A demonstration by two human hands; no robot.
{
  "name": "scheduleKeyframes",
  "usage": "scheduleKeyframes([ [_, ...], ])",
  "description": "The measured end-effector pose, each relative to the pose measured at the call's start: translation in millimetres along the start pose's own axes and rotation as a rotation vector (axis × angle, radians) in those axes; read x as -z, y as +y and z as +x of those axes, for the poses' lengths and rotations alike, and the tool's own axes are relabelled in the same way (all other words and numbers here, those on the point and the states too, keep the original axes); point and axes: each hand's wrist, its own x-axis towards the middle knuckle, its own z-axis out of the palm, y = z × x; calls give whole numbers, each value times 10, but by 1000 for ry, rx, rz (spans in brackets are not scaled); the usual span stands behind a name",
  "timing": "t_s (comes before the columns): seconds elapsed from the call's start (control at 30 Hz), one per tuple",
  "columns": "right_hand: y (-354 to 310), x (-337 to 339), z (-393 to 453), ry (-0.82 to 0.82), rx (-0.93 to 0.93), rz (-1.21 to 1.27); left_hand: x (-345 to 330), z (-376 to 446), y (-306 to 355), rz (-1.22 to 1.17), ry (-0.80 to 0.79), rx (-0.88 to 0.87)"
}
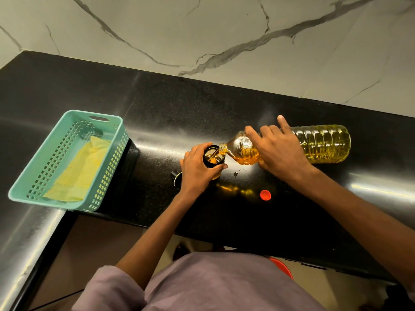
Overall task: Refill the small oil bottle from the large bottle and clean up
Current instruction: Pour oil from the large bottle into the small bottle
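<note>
On the black counter (157, 104) I saw the left hand (197, 167) gripping the small dark-rimmed glass oil bottle (214, 157) — the right hand (278, 149) clasped the large clear plastic bottle (323, 142), tipped, yellow oil streaming across.

the left hand (198, 168) wraps the small oil bottle (214, 156), hiding nearly all of its body; only the dark open mouth and a sliver of amber glass show. the right hand (279, 148) covers the middle of the large bottle (323, 143), so its shoulder and its ribbed base appear as separate parts. a small dark cap (174, 175) is half hidden behind the left wrist. a few tiny drops (235, 174) on the desk (157, 113) are too small to identify. the yellow cloth (78, 169) is partly screened by the wall of the teal basket (67, 151). the right forearm and the desk run off the right edge.
</note>
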Motion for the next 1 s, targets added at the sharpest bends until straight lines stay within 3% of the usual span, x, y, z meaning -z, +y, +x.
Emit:
scheduleKeyframes([
  [1.0, -8, 1, -19, 17, -6, -1, -3, -7, 6, 7, 4, 1],
])
